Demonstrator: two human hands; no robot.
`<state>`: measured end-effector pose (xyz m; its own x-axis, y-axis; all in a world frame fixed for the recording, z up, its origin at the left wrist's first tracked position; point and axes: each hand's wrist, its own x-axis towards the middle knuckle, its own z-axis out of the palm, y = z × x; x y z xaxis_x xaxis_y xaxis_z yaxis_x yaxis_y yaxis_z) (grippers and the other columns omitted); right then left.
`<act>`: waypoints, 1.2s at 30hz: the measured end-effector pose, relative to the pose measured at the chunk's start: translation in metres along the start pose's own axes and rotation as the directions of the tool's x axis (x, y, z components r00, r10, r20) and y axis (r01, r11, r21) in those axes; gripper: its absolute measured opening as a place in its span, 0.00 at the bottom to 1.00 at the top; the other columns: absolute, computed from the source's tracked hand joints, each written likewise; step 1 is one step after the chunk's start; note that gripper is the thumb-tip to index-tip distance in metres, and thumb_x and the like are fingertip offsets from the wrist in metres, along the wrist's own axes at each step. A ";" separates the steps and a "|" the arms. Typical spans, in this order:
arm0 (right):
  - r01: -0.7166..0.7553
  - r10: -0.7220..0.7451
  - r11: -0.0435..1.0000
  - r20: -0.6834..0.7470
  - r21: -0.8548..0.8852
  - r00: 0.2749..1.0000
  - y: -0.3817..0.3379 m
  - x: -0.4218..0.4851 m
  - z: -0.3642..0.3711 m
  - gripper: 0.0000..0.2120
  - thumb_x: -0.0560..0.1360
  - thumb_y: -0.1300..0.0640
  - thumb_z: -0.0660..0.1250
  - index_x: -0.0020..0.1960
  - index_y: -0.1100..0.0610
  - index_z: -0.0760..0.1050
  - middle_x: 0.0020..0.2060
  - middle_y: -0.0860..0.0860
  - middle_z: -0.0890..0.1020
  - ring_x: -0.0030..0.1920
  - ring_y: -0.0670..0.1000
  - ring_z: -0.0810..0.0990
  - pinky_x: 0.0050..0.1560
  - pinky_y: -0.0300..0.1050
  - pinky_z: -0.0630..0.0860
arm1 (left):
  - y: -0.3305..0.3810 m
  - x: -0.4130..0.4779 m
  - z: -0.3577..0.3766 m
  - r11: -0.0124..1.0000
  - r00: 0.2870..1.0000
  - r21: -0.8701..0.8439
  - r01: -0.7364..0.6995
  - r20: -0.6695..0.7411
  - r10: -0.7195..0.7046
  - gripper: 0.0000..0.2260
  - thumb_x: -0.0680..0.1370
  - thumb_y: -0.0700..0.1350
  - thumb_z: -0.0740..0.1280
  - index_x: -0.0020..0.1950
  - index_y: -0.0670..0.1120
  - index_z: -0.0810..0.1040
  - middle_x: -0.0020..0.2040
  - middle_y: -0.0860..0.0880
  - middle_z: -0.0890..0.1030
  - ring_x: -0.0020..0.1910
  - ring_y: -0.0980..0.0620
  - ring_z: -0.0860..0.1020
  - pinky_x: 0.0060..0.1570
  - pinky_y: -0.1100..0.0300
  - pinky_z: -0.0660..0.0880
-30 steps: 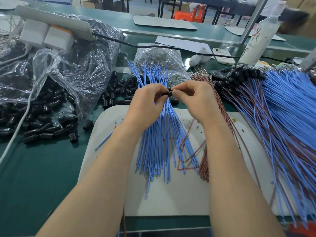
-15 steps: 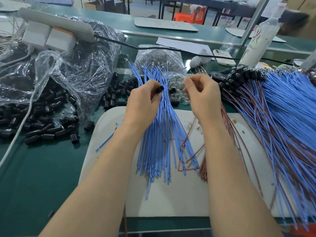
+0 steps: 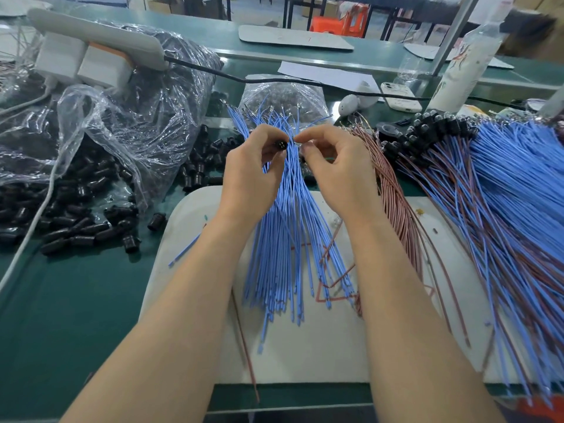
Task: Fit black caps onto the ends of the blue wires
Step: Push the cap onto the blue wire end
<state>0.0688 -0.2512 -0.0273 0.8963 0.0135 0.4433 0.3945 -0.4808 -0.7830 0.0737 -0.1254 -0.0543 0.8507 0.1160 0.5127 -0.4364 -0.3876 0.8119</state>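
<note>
A loose bundle of blue wires [image 3: 293,245] lies lengthwise on a white board [image 3: 311,355] in front of me. My left hand [image 3: 250,175] pinches a black cap [image 3: 280,145] between thumb and fingertips, its open end turned toward the right. My right hand [image 3: 335,166] pinches something small at its fingertips, just right of the cap; what it holds is too small to make out. Several loose black caps [image 3: 76,221] spill from a clear plastic bag [image 3: 131,117] on the left. Capped blue and brown wires [image 3: 500,190] are heaped on the right.
A bundle of brown wires [image 3: 396,203] lies right of my right hand. Behind the wires sit a small clear bag of parts [image 3: 283,96], a white power strip [image 3: 91,38] with adapters, a black cable [image 3: 274,80], a phone [image 3: 396,96] and a white bottle [image 3: 457,71].
My hands first met around the cap, then drew apart. Now the right hand has come back close to the cap, which the left hand has raised and turned.
</note>
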 end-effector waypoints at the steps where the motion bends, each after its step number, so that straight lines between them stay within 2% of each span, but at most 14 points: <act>1: 0.012 -0.012 1.000 0.004 -0.020 1.000 0.000 0.000 0.002 0.05 0.76 0.60 0.67 0.49 0.53 0.80 0.40 0.52 0.82 0.39 0.50 0.79 0.47 0.45 0.77 | 0.000 0.000 0.000 1.000 1.000 0.023 -0.012 0.004 0.012 0.09 0.76 0.33 0.63 0.52 0.43 0.77 0.45 0.51 0.82 0.47 0.56 0.80 0.53 0.65 0.75; 3: 0.047 -0.046 0.995 0.009 -0.092 0.999 -0.001 -0.002 0.008 0.08 0.75 0.57 0.70 0.52 0.56 0.80 0.44 0.50 0.80 0.44 0.48 0.79 0.51 0.46 0.76 | 0.001 -0.002 0.001 0.997 0.999 0.068 -0.048 0.021 0.046 0.10 0.75 0.32 0.63 0.54 0.41 0.76 0.45 0.52 0.81 0.45 0.58 0.79 0.50 0.69 0.74; 6: 0.082 -0.090 0.986 -0.050 -0.143 0.995 0.000 -0.003 0.014 0.07 0.74 0.57 0.70 0.50 0.58 0.80 0.43 0.50 0.77 0.44 0.50 0.77 0.51 0.48 0.75 | 0.003 -0.005 0.004 0.996 0.998 0.078 -0.049 0.043 0.045 0.13 0.74 0.32 0.64 0.57 0.40 0.72 0.46 0.52 0.79 0.43 0.56 0.79 0.47 0.69 0.74; 9: 0.093 -0.110 0.983 -0.099 -0.161 0.989 0.000 -0.002 0.017 0.06 0.74 0.56 0.71 0.47 0.58 0.80 0.42 0.53 0.79 0.42 0.51 0.77 0.50 0.49 0.74 | 0.003 -0.004 0.006 0.992 1.000 0.128 0.004 0.025 -0.007 0.13 0.74 0.34 0.67 0.58 0.41 0.73 0.45 0.51 0.79 0.40 0.53 0.77 0.45 0.61 0.76; 11: 0.102 -0.121 0.982 -0.118 -0.157 0.986 -0.002 -0.003 0.018 0.07 0.73 0.55 0.71 0.46 0.59 0.80 0.41 0.53 0.79 0.41 0.51 0.77 0.48 0.49 0.75 | 0.002 -0.003 0.006 0.982 1.000 0.187 0.030 0.000 -0.031 0.07 0.75 0.36 0.65 0.52 0.41 0.75 0.43 0.48 0.80 0.40 0.47 0.78 0.44 0.51 0.77; 13: 0.119 -0.137 0.982 -0.125 -0.146 0.983 -0.004 -0.004 0.019 0.08 0.73 0.55 0.71 0.45 0.59 0.80 0.40 0.52 0.79 0.40 0.50 0.77 0.47 0.47 0.75 | 0.002 -0.003 0.006 0.974 0.999 0.222 0.036 -0.031 -0.030 0.04 0.75 0.37 0.63 0.47 0.39 0.76 0.40 0.45 0.81 0.40 0.42 0.78 0.43 0.47 0.76; 15: 0.127 -0.142 0.984 -0.123 -0.127 0.982 -0.006 -0.005 0.019 0.07 0.73 0.55 0.72 0.45 0.59 0.80 0.39 0.50 0.78 0.40 0.49 0.77 0.46 0.47 0.75 | 0.003 -0.003 0.005 0.977 0.999 0.209 0.040 -0.043 -0.032 0.04 0.75 0.37 0.63 0.46 0.39 0.77 0.38 0.44 0.81 0.39 0.41 0.78 0.42 0.48 0.76; 18: 0.124 -0.137 0.985 -0.110 -0.117 0.985 -0.004 -0.003 0.017 0.07 0.73 0.56 0.72 0.45 0.59 0.79 0.39 0.51 0.79 0.40 0.50 0.77 0.46 0.47 0.75 | 0.004 -0.004 0.004 0.986 0.999 0.162 0.031 -0.028 -0.027 0.04 0.75 0.36 0.64 0.46 0.41 0.77 0.37 0.49 0.81 0.40 0.47 0.80 0.43 0.54 0.77; 21: 0.108 -0.116 0.989 -0.087 -0.097 0.989 -0.003 -0.003 0.015 0.07 0.73 0.55 0.72 0.44 0.59 0.79 0.39 0.52 0.80 0.40 0.51 0.78 0.45 0.47 0.76 | 0.002 -0.004 0.006 0.985 1.000 0.173 0.016 -0.007 -0.015 0.04 0.75 0.35 0.63 0.45 0.40 0.77 0.37 0.46 0.82 0.38 0.45 0.80 0.42 0.50 0.77; 25: 0.089 -0.091 0.994 -0.042 -0.057 0.995 -0.003 -0.003 0.010 0.06 0.74 0.53 0.70 0.44 0.56 0.80 0.39 0.49 0.81 0.39 0.46 0.78 0.44 0.37 0.75 | -0.004 -0.002 0.005 0.986 0.999 0.165 0.017 -0.041 -0.010 0.03 0.75 0.36 0.64 0.43 0.38 0.76 0.35 0.43 0.81 0.37 0.40 0.78 0.40 0.46 0.77; 28: 0.074 -0.076 0.997 -0.074 -0.027 0.994 -0.001 -0.001 0.002 0.04 0.77 0.60 0.66 0.48 0.56 0.79 0.37 0.44 0.79 0.37 0.41 0.77 0.43 0.34 0.74 | -0.006 -0.002 0.004 0.989 0.999 0.145 0.023 -0.052 -0.015 0.03 0.75 0.38 0.66 0.45 0.39 0.78 0.36 0.45 0.82 0.38 0.43 0.80 0.43 0.47 0.77; 32: 0.041 -0.041 0.999 -0.031 0.013 0.999 -0.003 0.000 -0.005 0.06 0.76 0.64 0.66 0.51 0.57 0.76 0.37 0.45 0.78 0.39 0.46 0.78 0.48 0.41 0.77 | -0.007 -0.002 0.003 0.988 0.998 0.149 0.036 -0.061 -0.027 0.02 0.76 0.39 0.66 0.45 0.41 0.78 0.36 0.47 0.82 0.38 0.45 0.80 0.44 0.48 0.78; 36: 0.046 -0.048 0.996 0.025 0.080 0.999 -0.008 0.001 -0.008 0.05 0.74 0.64 0.69 0.46 0.55 0.78 0.39 0.46 0.81 0.41 0.44 0.80 0.49 0.40 0.78 | -0.005 -0.001 0.003 0.986 0.996 0.157 0.062 -0.072 -0.051 0.02 0.76 0.40 0.67 0.45 0.42 0.78 0.36 0.47 0.81 0.38 0.46 0.80 0.44 0.48 0.77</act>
<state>0.0651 -0.2542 -0.0174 0.8809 0.0584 0.4697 0.4505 -0.4077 -0.7942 0.0759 -0.1258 -0.0597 0.8484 0.2013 0.4897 -0.3317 -0.5187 0.7880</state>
